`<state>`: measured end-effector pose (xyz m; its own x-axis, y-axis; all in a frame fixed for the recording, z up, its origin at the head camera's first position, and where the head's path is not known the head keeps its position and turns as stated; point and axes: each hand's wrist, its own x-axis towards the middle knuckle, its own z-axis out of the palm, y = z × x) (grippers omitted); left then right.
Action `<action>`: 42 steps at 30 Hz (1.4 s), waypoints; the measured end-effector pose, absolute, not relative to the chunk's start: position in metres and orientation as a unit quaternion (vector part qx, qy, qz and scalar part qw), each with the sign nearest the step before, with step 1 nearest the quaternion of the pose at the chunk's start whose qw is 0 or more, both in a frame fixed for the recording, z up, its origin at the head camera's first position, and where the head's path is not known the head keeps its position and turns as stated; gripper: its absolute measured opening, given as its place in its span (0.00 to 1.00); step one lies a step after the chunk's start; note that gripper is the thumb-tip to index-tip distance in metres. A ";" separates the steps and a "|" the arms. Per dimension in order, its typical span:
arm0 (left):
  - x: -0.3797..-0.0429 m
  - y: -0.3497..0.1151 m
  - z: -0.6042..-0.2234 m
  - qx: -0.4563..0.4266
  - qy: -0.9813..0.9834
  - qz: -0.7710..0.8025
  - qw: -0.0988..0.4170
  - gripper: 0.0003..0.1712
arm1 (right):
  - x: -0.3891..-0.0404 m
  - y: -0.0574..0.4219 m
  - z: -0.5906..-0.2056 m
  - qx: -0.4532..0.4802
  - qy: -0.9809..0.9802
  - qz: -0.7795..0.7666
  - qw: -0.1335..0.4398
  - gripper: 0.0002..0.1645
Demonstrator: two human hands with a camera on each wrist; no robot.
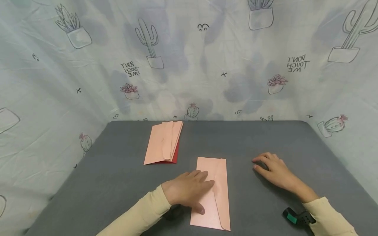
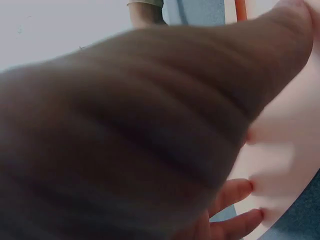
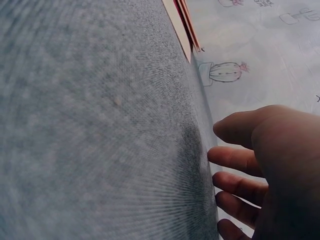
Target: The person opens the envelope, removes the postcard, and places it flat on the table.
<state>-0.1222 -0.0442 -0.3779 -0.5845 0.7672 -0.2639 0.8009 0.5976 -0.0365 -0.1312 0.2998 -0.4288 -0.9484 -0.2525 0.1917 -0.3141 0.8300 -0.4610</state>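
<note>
A pink envelope (image 1: 222, 196) lies lengthwise on the grey table, its long flap along the right side. My left hand (image 1: 189, 190) rests on the envelope's left half with spread fingers; in the left wrist view its thumb and fingertips (image 2: 240, 192) touch the pink paper. Off to the right, my right hand (image 1: 274, 170) is low over the table, fingers loosely bent and nothing between them. The right wrist view shows those fingers (image 3: 237, 160) close to the grey cloth surface.
Farther back on the left, a small stack of pink envelopes (image 1: 159, 141) lies over a red piece (image 1: 176, 152). Around the grey table (image 1: 236, 137) hangs a white curtain (image 1: 183, 65) printed with cacti. A black band with a green patch (image 1: 298, 217) is at the right wrist.
</note>
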 end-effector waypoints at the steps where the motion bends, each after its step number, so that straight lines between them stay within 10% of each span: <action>1: -0.123 -0.045 -0.377 0.444 0.886 -0.074 0.115 0.45 | -0.131 0.300 -0.428 0.149 -0.955 0.251 0.057 0.15; 21: -0.132 -0.053 -0.368 0.412 0.889 -0.061 0.189 0.57 | -0.132 0.235 -0.377 0.210 -0.941 0.263 -0.045 0.29; 42: -0.133 -0.060 -0.373 0.416 0.888 -0.054 0.191 0.56 | -0.126 0.177 -0.414 0.330 -0.929 0.168 0.007 0.31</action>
